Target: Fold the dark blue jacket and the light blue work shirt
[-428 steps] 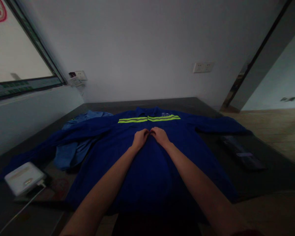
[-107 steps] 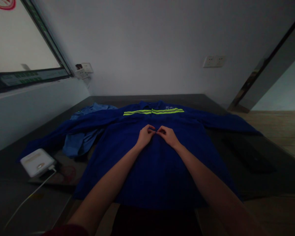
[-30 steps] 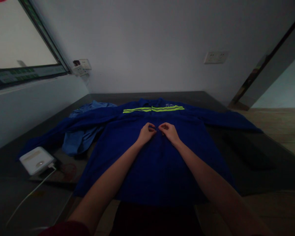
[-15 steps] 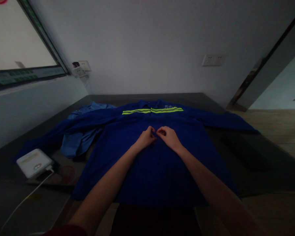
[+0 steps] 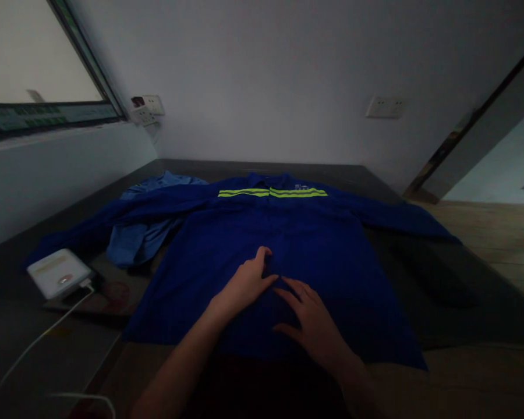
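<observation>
A dark blue long-sleeved work jacket point(image 5: 227, 233) lies spread flat, front side up, with its collar toward the wall. Yellow-green reflective stripes run across its chest. My left hand point(image 5: 247, 279) is over the lower middle of the front, thumb and forefinger apart. Close beside it on the right, my right hand point(image 5: 308, 311) has its fingers spread, the tips near the front closure. Nothing shows between the fingers of either hand. Whether the fingertips touch the cloth is hard to see in the dim light.
Under the jacket is a dark table point(image 5: 332, 169) against the wall. A lighter blue garment point(image 5: 135, 238) lies partly beneath the left sleeve. At the left stands a white box-shaped device point(image 5: 59, 273) with a white cable point(image 5: 43, 337). A black flat object point(image 5: 434, 276) lies at the right.
Both hands have moved down the jacket front toward me. Their pinched fingers have opened, the right hand's spreading widest. The jacket lies much as before; the camera view has shifted slightly.
</observation>
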Demonstrator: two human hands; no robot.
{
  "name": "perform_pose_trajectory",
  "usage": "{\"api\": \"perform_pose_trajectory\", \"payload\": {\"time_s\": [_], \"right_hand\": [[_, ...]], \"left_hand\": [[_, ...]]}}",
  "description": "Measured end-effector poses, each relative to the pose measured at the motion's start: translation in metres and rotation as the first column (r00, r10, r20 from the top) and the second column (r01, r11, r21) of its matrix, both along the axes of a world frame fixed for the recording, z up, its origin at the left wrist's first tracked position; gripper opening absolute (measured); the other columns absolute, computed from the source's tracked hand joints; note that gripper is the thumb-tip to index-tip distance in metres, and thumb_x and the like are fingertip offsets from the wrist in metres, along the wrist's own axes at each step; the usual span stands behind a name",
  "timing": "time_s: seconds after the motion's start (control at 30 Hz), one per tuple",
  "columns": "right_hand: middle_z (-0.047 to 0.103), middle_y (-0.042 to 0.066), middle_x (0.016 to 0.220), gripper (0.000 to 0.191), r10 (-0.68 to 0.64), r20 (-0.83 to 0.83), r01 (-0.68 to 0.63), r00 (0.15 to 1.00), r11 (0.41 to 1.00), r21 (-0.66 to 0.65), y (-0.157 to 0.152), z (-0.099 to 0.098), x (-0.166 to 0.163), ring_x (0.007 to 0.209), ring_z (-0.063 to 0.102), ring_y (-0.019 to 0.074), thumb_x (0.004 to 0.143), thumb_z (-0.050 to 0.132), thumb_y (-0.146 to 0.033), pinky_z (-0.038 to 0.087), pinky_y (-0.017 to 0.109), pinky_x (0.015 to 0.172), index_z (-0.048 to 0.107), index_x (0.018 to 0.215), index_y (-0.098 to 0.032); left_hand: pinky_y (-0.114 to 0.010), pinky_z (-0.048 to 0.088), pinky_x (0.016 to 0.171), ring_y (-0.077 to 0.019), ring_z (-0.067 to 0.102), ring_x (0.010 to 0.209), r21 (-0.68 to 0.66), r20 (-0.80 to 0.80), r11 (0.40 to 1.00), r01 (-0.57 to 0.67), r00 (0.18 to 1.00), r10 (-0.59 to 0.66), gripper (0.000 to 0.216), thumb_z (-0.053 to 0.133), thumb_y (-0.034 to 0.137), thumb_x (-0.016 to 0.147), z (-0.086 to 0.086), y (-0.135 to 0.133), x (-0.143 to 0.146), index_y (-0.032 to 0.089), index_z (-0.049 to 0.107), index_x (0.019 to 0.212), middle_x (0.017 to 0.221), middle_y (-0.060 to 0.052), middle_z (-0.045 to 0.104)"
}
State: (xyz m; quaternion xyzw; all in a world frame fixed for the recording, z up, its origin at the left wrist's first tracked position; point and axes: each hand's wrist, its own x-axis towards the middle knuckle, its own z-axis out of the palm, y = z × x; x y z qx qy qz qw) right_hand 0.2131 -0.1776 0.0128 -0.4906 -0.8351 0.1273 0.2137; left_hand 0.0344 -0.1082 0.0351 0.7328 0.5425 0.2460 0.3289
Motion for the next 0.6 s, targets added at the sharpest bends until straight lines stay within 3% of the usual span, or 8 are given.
{"api": "perform_pose_trajectory", "payload": {"time_s": [0.17, 0.3, 0.47, 0.6], "right_hand": [[0.039, 0.009, 0.148, 0.07, -0.015, -0.039, 0.015, 0.999, 1.0, -0.01, -0.023, -0.008, -0.003, 0.133, 0.038, 0.0331, 0.069, 0.076, -0.04, 0.037, 0.054, 0.105, 0.051, 0.133, -0.03], [0.041, 0.008, 0.147, 0.085, 0.037, -0.076, -0.036, 0.996, 0.999, 0.012, -0.031, -0.011, -0.009, 0.134, 0.037, 0.033, 0.068, 0.076, -0.036, 0.029, 0.06, 0.109, 0.036, 0.143, -0.033], [0.058, 0.006, 0.13, 0.062, -0.056, -0.335, 0.075, 0.941, 0.996, 0.044, -0.033, -0.011, -0.009, 0.12, 0.053, 0.023, 0.08, 0.052, -0.011, 0.045, 0.045, 0.101, 0.042, 0.138, -0.03], [0.066, 0.006, 0.116, 0.043, -0.149, -0.464, 0.212, 0.873, 0.973, 0.087, -0.031, -0.008, 0.003, 0.107, 0.063, 0.0201, 0.085, 0.043, -0.01, 0.052, 0.036, 0.09, 0.056, 0.122, -0.026]], "left_hand": [[-0.024, 0.04, 0.059, -0.0168, 0.058, 0.064, -0.051, 0.092, 0.985, -0.167, 0.981, 0.171, 0.046, 0.06, 0.022, 0.078, -0.01, -0.032, 0.003, 0.024, 0.047, 0.122, 0.074, 0.002, 0.055], [-0.021, 0.039, 0.055, -0.0116, 0.052, 0.057, -0.092, 0.29, 0.983, -0.156, 0.941, 0.177, 0.034, 0.055, 0.026, 0.081, -0.011, -0.04, 0.003, 0.024, 0.048, 0.114, 0.075, 0.004, 0.055], [-0.019, 0.04, 0.051, -0.0085, 0.054, 0.056, -0.122, 0.433, 0.985, -0.121, 0.887, 0.162, 0.024, 0.051, 0.032, 0.085, -0.004, -0.05, 0.008, 0.023, 0.048, 0.108, 0.09, 0.0, 0.061], [-0.024, 0.049, 0.063, -0.0119, 0.063, 0.067, -0.078, 0.512, 0.996, -0.032, 0.856, 0.068, 0.021, 0.039, 0.033, 0.094, -0.003, -0.054, 0.012, 0.023, 0.045, 0.111, 0.096, -0.002, 0.064]]}}
